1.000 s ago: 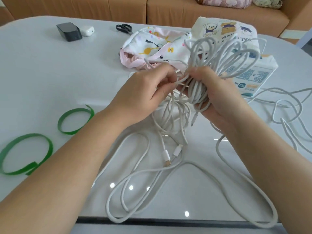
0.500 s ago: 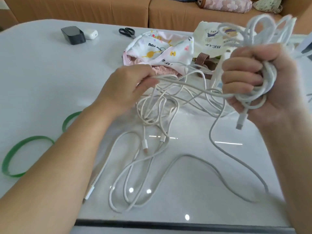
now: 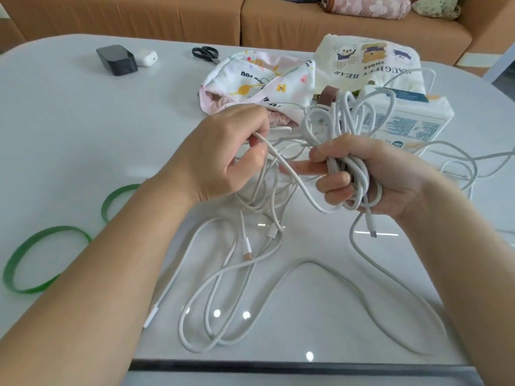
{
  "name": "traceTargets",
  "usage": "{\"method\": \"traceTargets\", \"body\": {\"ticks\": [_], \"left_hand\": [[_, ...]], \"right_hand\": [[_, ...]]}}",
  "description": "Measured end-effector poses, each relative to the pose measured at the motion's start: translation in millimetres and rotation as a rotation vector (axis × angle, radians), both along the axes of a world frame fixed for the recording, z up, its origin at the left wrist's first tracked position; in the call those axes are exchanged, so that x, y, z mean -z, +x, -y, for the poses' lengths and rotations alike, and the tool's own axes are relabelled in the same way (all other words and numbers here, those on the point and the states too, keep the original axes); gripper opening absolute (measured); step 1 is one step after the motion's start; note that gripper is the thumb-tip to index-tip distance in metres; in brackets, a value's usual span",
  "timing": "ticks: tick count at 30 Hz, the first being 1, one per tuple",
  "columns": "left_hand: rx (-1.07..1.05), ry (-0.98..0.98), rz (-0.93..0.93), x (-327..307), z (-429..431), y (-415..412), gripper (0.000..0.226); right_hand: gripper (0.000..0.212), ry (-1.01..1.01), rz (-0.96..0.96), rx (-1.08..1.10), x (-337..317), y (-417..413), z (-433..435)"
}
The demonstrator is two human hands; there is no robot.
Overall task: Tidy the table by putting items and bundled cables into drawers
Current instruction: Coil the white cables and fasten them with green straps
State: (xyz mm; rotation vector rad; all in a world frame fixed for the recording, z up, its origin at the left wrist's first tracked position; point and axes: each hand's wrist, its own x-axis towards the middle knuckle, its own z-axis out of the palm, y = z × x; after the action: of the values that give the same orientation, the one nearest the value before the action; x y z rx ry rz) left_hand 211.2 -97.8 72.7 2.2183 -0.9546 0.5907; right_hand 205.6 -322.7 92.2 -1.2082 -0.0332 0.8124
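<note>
Over a white counter [image 3: 69, 129], the right hand [image 3: 370, 176] grips a coiled cable bundle [image 3: 354, 174] while the left hand [image 3: 223, 154] pinches one loose strand [image 3: 281, 162].

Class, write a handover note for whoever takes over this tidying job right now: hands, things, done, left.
Right hand: grip round a part-wound coil.
Left hand: pinches a strand running to it.
More cable lies loose on the table; two green bands at the left, unused.
Charger, earbud case, scissors far side; pouch, bag, tissue pack behind the hands.
Done: coil started. Left: finish winding, band it, stow everything; no drawer in view.
</note>
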Motion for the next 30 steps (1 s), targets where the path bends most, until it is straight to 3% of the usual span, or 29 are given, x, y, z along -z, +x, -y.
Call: {"method": "traceTargets", "body": {"ticks": [4,7,9,12,16,23,30], "left_hand": [[-0.035,-0.028,0.007,3.2,2.8,1.3,0.030],[-0.028,-0.102,-0.015,4.0,4.6,-0.2,0.028],[-0.006,-0.141,-0.035,4.3,6.8,-1.3,0.024],[0.003,-0.160,-0.052,5.5,8.5,-1.5,0.029],[-0.016,-0.219,-0.068,6.2,11.7,-2.6,0.036],[-0.098,-0.273,-0.247,15.7,3.9,3.0,0.034],[-0.112,-0.211,-0.247,19.2,3.0,7.3,0.031]], "right_hand": [[0.013,-0.015,0.022,-0.230,4.6,-3.6,-6.4],[0.036,0.023,0.034,-0.338,7.1,-4.3,-5.2],[0.045,-0.083,0.097,-0.335,9.4,-6.8,-6.2],[0.022,-0.275,0.312,-0.266,13.7,-9.5,-9.8],[0.014,-0.314,0.461,-0.203,16.1,-9.2,-9.1],[0.028,0.033,0.468,0.147,9.5,-7.0,-16.2],[0.037,0.407,0.501,0.160,1.7,-6.6,-10.1]]}}
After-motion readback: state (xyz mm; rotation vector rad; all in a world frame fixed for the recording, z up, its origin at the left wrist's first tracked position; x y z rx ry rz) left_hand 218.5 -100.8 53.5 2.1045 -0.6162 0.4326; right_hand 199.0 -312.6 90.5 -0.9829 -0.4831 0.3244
